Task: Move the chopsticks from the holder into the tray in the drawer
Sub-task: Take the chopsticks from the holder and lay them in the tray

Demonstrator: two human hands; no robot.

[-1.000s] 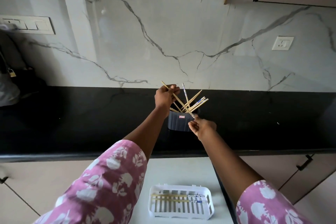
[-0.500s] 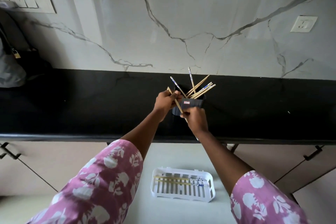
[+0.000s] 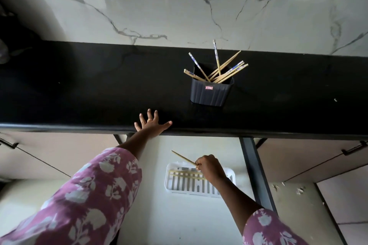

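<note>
Right hand (image 3: 208, 167) gripped one chopstick (image 3: 183, 158) over the tray (image 3: 170, 181) in the drawer (image 3: 179, 215), left hand (image 3: 150, 124) splayed open on the counter (image 3: 99, 85), more chopsticks in the far holder (image 3: 210, 91).

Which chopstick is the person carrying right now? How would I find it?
Start at the long black counter and look just below its front edge, into the open drawer with the white tray. Above that tray the right hand is closed on one plain wooden chopstick. It is the only one in the air, slanting up to the left.
</note>
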